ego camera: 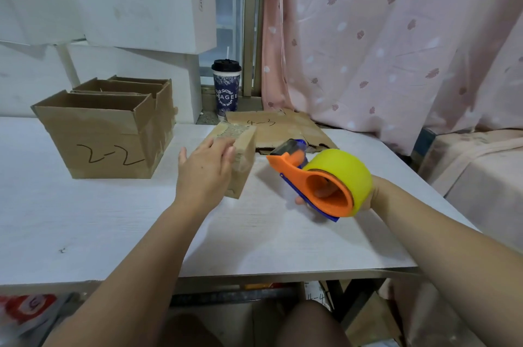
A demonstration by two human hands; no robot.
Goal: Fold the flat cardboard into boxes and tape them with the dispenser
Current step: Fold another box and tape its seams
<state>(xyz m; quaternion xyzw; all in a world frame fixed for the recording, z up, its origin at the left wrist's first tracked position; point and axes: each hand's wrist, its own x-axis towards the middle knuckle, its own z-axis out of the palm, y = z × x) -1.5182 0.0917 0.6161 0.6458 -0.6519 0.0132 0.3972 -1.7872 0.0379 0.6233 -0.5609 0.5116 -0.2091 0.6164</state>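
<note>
Centrally on my counter [113, 219], left hand [205, 170] rests flat-fingered on the small folded box [244, 155]; right hand [368, 196] curls round the orange tape dispenser [319, 177] just beside it; flat cardboard [283, 126] lies behind.

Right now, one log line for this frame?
left hand: touches small box | right hand: grips tape dispenser, apart from box | folded boxes: table left | flat cardboard: behind

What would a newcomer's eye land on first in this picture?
The orange tape dispenser with its yellow roll, gripped in the right hand above the white table. Next, the left hand resting on a small cardboard box at centre, and the open box marked 2-2 further left.
</note>
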